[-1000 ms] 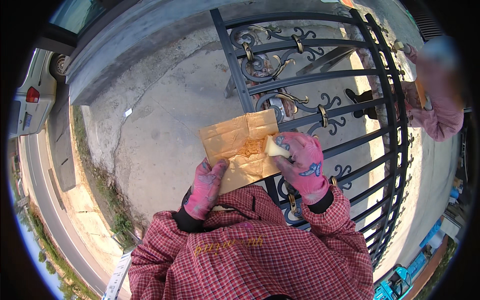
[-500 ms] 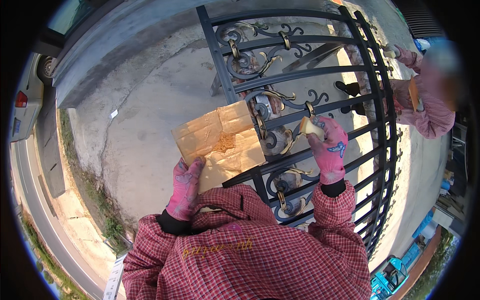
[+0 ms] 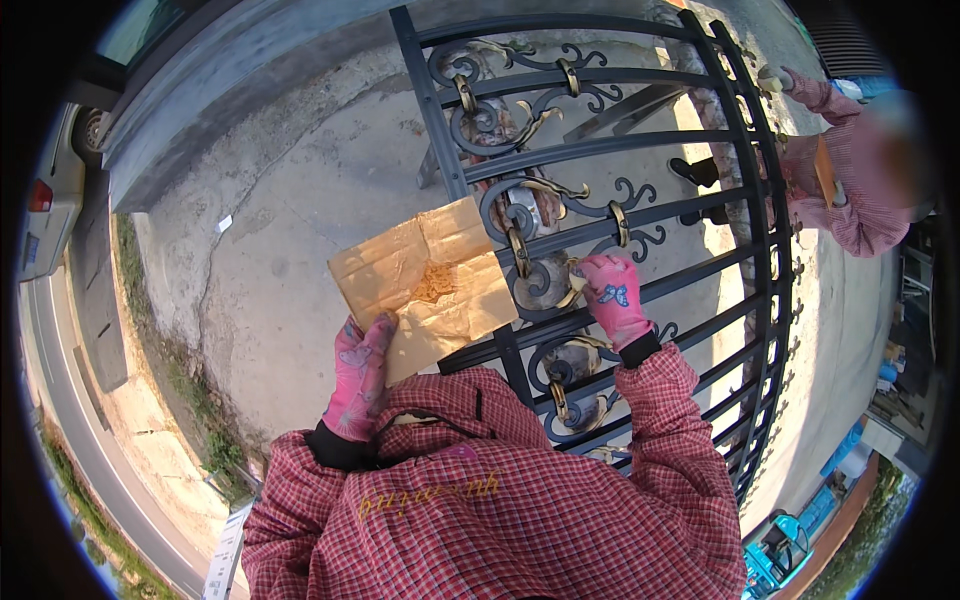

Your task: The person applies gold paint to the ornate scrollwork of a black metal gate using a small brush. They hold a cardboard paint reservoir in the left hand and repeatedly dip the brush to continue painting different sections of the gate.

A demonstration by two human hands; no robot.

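My left hand (image 3: 358, 375), in a pink patterned glove, grips the lower left edge of a creased piece of cardboard (image 3: 380, 270) coated in gold, with a darker wet-looking gold patch near its middle. My right hand (image 3: 612, 293), gloved alike, is closed on a small cream sponge (image 3: 577, 277), mostly hidden by the fingers. That hand is at a curled leaf of the scrollwork on a black metal gate (image 3: 630, 243); whether the sponge touches it I cannot tell. Several scrolls (image 3: 535, 190) and collars carry gold colour on their leaves.
Across the gate stands another person (image 3: 840, 190) in a checked top, an arm stretched toward its far end. A metal support (image 3: 640, 105) shows beneath the bars. A parked vehicle (image 3: 60, 200) is at the left, and a bright blue machine (image 3: 780, 555) at the lower right.
My right hand has moved left and slightly down with the sponge, from above the bars to the curled leaf. The cardboard in my left hand has shifted slightly left.
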